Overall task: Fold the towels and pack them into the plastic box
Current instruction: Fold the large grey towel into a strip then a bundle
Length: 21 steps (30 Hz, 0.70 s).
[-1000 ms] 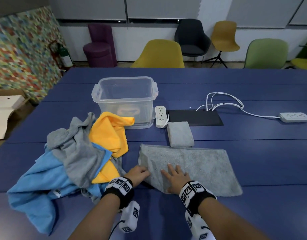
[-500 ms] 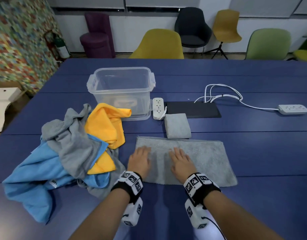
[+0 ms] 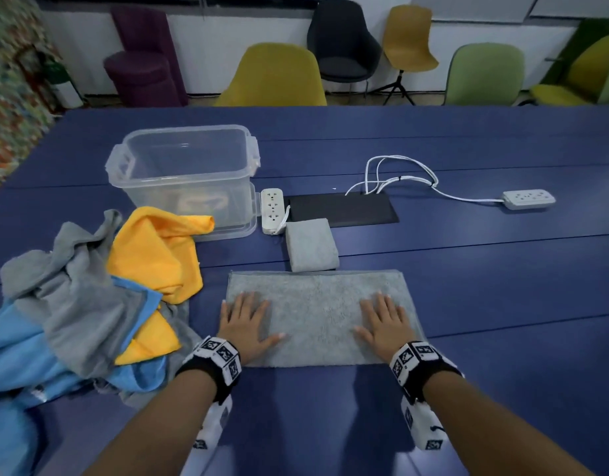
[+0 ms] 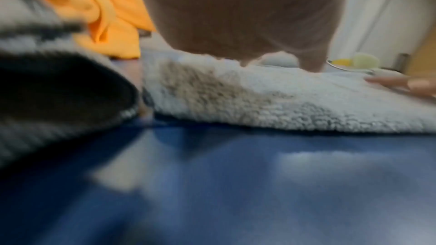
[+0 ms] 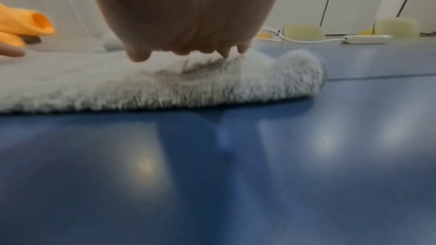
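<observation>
The left hand (image 3: 243, 327) lies palm-down with fingers straight and spread on the left end of a grey rectangular terry towel (image 3: 322, 317). The right hand (image 3: 385, 324) lies the same way on the towel's right end. Neither hand grips anything. Both wrists carry black bands with white square-coded marker blocks (image 3: 220, 355); the printed patterns are codes, not readable text.

The grey towel lies flat, long side across, on a dark blue matte table (image 3: 485, 286) made of long panels with visible seams. Just beyond its far edge, touching or nearly so, sits a small folded grey towel (image 3: 311, 244). To the left lies a loose heap: a crumpled grey cloth (image 3: 73, 290), a yellow-orange cloth (image 3: 155, 249) and a light blue cloth (image 3: 18, 365).

The clear plastic box with side latches (image 3: 186, 173) stands beyond the heap, open-topped; it appears to hold no towels, though its wall shows a pale shape that cannot be identified. Beside its right wall lies a white power strip (image 3: 272, 209), then a black rectangular floor-box cover (image 3: 342, 209) set in the table. White cables (image 3: 399, 170) run to a second white power strip (image 3: 529, 199).

Behind the table stand mustard, black, and green chairs (image 3: 275, 77) and a purple seat (image 3: 141, 63) against a white panelled wall. A multicoloured patterned wall (image 3: 11, 97) is at left.
</observation>
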### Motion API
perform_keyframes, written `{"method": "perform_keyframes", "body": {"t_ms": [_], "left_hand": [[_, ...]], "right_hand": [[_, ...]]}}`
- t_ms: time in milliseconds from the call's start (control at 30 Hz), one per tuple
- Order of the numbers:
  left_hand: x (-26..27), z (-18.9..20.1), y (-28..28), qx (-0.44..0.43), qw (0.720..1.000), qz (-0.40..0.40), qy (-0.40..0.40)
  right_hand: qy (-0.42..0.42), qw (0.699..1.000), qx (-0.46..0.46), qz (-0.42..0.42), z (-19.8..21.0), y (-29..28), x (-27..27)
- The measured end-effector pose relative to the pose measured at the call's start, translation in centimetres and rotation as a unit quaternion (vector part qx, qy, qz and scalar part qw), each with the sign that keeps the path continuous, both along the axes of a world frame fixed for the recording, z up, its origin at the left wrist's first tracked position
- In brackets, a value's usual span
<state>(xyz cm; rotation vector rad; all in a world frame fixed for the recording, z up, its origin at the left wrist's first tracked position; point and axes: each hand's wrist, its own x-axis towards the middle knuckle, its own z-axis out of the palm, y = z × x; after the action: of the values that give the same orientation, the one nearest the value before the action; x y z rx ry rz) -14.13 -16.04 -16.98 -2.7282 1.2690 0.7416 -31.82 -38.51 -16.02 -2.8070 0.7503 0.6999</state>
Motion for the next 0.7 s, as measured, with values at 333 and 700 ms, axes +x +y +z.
{"method": "perform_keyframes", "body": {"t_ms": [333,700], "left_hand": [[-5.6,0.6,-0.8,-0.036,0.983,-0.142,-0.106],[1.5,2.0,4.4,-0.113,0.972,0.203,-0.036]], "right_hand": [[-0.042,0.981,-0.032,0.188,1.6,8.7,2.2],[-0.004,0.991,-0.127,-0.031,2.4,1.2,-1.0]]}}
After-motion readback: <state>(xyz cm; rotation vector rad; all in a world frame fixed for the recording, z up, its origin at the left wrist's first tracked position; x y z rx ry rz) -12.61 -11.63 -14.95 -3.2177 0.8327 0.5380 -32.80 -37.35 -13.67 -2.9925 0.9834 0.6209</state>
